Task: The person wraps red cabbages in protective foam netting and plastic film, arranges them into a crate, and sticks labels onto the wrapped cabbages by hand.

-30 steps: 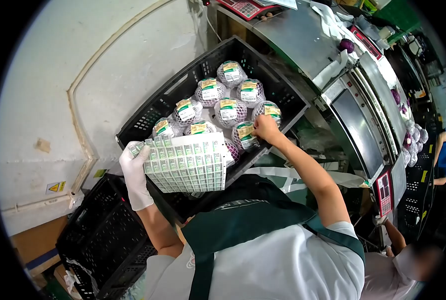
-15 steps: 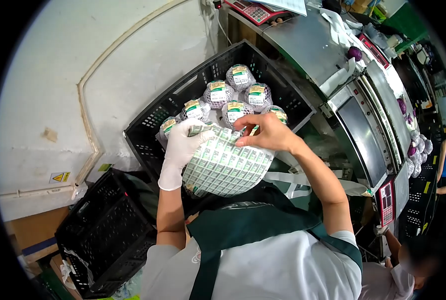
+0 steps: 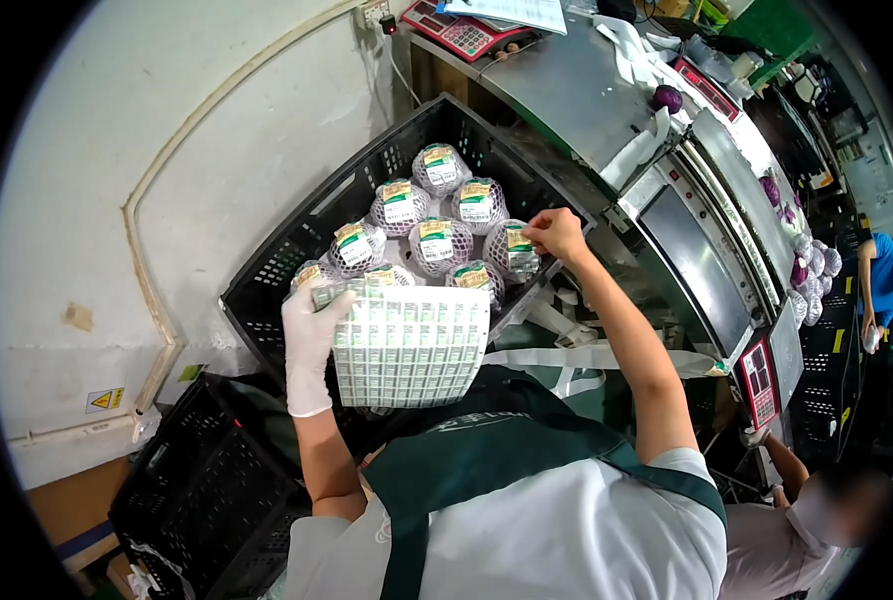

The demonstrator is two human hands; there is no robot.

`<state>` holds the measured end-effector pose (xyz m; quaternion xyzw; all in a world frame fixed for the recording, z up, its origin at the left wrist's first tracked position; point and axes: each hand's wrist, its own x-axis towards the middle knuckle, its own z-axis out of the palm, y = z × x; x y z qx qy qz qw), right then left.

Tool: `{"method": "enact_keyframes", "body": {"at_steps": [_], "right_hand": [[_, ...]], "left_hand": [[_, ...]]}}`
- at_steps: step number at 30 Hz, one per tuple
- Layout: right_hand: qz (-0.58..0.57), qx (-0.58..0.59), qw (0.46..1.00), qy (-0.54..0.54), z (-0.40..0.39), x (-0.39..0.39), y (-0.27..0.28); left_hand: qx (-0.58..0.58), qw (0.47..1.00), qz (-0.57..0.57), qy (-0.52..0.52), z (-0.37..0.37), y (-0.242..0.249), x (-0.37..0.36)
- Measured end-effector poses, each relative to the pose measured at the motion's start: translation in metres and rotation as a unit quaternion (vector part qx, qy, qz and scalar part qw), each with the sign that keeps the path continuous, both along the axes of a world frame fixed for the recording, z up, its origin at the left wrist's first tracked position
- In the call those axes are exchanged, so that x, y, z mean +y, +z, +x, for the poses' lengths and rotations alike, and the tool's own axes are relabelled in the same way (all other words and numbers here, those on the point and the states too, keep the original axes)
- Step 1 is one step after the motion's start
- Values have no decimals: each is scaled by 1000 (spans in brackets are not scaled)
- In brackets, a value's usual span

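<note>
My left hand (image 3: 311, 345), in a white glove, grips the upper left corner of a sheet of small green-and-white stickers (image 3: 411, 350). The sheet hangs over the near side of a black plastic crate (image 3: 326, 205). Inside sit several round purple cabbages in white foam nets, among them one at the centre (image 3: 440, 247), with green, gold and white labels on top. My bare right hand (image 3: 556, 237) is at the rightmost netted cabbage (image 3: 512, 262), thumb and finger pinched together at the edge of its label. Whatever lies between those fingertips is too small to make out.
A second black crate (image 3: 201, 490) stands at lower left. To the right is a metal bench (image 3: 556, 95) with a wrapping machine (image 3: 701, 255) and red scales (image 3: 759, 385). Other people are at the right: one in grey (image 3: 776, 550), one in blue (image 3: 881, 280).
My right hand has left the sticker sheet and moved right to the rightmost cabbage. My left hand still holds the sheet, now lower and flatter. The camera view has shifted slightly.
</note>
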<state>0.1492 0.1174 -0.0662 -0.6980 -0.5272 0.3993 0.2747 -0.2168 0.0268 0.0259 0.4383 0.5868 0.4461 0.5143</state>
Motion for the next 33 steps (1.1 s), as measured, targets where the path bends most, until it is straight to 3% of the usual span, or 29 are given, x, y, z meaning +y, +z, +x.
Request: {"method": "enact_keyframes", "body": {"at_steps": [1,6,14,19,22,23,26,27,29,31,33], "right_hand": [[-47,-34,998,-11,7,4,-6],[-67,-170,983,7,14,19,-29],[-159,-225,961,12,17,39,-58],[-161,-300,939,54,9,35,-43],[-78,-415,894,146,15,38,-45],[-79,-415,895,144,21,43,-51],[-87,-314,886,329,43,63,-73],[-85,-314,887,327,45,63,-80],[25,-430,843,322,44,60,-92],[64,-336,875,343,31,52,-57],[81,-135,947,279,9,38,-14]], "left_hand": [[-3,1000,4,11,-6,1,-3],[-47,998,9,52,-32,-14,-12],[-50,996,5,76,-33,-11,-17],[-39,996,2,85,-35,-13,-18],[-29,995,7,93,-35,-13,-18],[-28,995,9,97,-35,-13,-18],[-33,994,15,101,-31,-12,-16],[-38,994,20,105,-30,-12,-14],[-35,994,27,104,-28,-10,-11],[-42,993,32,102,-24,-8,-8],[-50,993,35,100,-15,-4,-3]]}}
